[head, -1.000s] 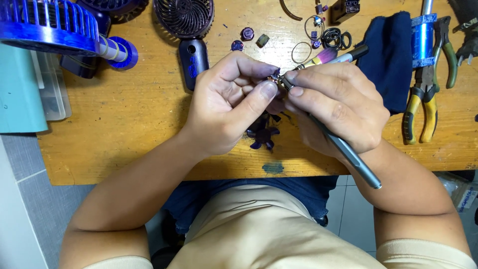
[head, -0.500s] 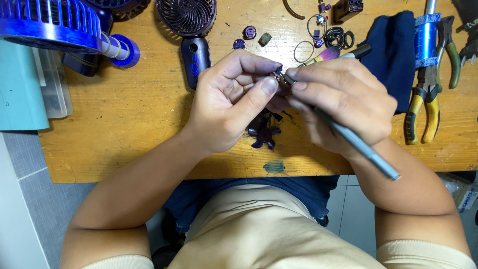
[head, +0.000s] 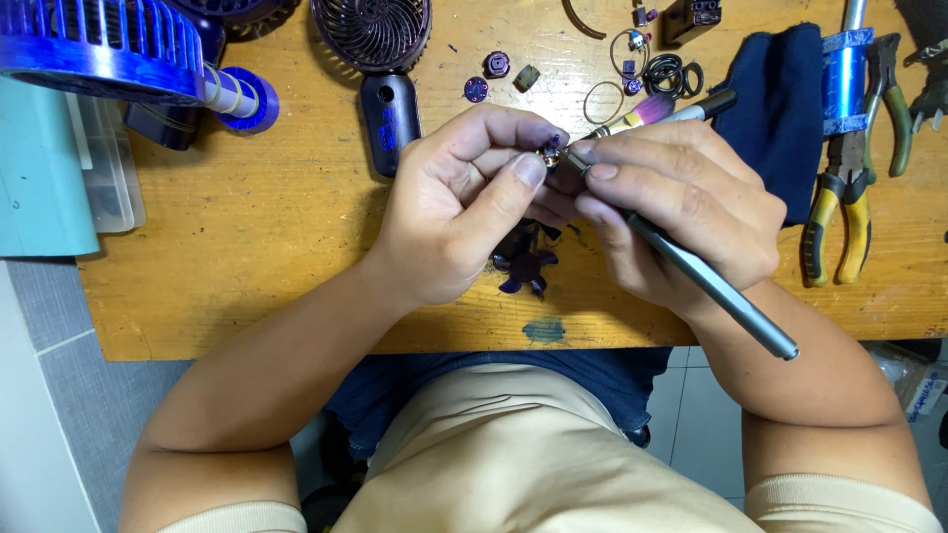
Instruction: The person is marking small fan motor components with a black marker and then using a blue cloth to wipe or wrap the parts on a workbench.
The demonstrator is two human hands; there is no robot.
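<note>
Wooden table point(head: 247, 237), two hands pinching one tiny metal part above its near edge.

Head view: left hand point(head: 464, 207) closes thumb and forefinger on the small metal part point(head: 550, 155); right hand point(head: 681, 202), touching it from the right, grips a grey pen-like tool point(head: 711, 286) whose long axis runs from the part toward the near right. A dark fan blade point(head: 523, 265) lies beneath; pliers point(head: 839, 212) are far right.
</note>
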